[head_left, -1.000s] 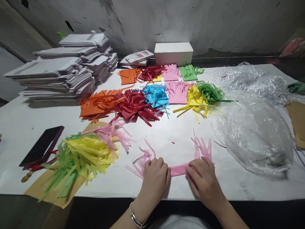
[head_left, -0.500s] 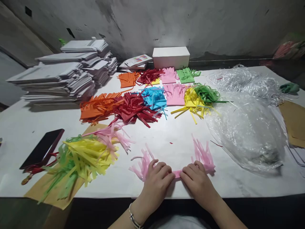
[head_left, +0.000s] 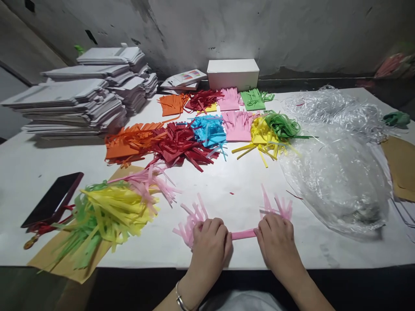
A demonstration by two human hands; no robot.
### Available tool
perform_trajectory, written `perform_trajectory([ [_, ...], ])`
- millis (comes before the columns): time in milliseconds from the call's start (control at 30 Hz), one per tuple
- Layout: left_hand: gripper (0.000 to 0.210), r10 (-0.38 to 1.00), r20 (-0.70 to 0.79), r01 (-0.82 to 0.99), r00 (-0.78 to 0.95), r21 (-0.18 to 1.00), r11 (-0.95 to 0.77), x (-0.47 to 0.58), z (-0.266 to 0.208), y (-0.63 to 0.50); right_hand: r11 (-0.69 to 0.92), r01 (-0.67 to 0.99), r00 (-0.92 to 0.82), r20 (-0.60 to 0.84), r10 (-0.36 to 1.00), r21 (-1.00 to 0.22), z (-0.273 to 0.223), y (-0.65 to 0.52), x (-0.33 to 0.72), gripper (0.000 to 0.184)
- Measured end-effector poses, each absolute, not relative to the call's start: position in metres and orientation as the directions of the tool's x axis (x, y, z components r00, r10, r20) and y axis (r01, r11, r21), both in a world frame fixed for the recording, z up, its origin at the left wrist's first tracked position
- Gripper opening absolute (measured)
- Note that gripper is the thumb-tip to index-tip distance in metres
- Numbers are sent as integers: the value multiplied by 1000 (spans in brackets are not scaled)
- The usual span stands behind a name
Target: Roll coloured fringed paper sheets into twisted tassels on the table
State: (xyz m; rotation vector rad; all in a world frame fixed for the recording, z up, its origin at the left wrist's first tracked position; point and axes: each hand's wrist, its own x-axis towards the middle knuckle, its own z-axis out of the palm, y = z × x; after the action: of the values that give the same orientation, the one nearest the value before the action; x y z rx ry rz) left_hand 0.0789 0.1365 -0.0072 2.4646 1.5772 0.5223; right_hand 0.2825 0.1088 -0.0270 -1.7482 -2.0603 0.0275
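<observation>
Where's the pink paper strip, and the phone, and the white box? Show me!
Pink paper strip (head_left: 244, 234): head view, on its narrow middle.
Phone (head_left: 52, 199): head view, on its dark screen.
White box (head_left: 232, 77): head view, on its front side.

Open stretch of white tabletop (head_left: 207, 183) offered between hands and fringe row, marked only by small red scrap (head_left: 231, 193). Gap between left hand (head_left: 210, 239) and right hand (head_left: 278, 237) bridged by pink strip (head_left: 244, 234). Far side obstructed by red fringe (head_left: 180, 144), blue fringe (head_left: 209, 129), pink fringe (head_left: 238, 129), yellow fringe (head_left: 264, 134); white box (head_left: 232, 80) set behind. Leftward passage blocked by yellow-green tassels (head_left: 119, 209), then phone (head_left: 53, 198); far-left corner filled by tall paper stacks (head_left: 74, 103). Rightward, bare lane bounded by clear plastic bag (head_left: 337, 181).
</observation>
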Motion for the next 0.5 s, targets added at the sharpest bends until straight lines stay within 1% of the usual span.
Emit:
perform_trajectory([
  [67, 13, 892, 220, 825, 395, 343, -450, 78, -9, 137, 206, 937, -109, 323, 940, -283, -24, 108, 282, 14],
  [100, 14, 875, 236, 797, 424, 362, -484, 77, -9, 136, 242, 925, -135, 340, 931, -294, -23, 106, 282, 13],
  [200, 18, 811, 263, 701, 523, 408, -585, 72, -8, 135, 420, 835, -272, 397, 877, -356, -21, 102, 278, 17],
  [267, 16, 794, 258, 674, 550, 423, -605, 71, -6, 135, 489, 782, -328, 411, 850, -387, -22, 102, 275, 18],
  [367, 15, 776, 290, 655, 560, 419, -629, 71, -6, 136, 489, 776, -318, 422, 849, -399, -23, 105, 272, 19],
  [500, 17, 734, 351, 607, 581, 413, -679, 73, -11, 135, 499, 769, -317, 440, 840, -399, -23, 107, 269, 13],
])
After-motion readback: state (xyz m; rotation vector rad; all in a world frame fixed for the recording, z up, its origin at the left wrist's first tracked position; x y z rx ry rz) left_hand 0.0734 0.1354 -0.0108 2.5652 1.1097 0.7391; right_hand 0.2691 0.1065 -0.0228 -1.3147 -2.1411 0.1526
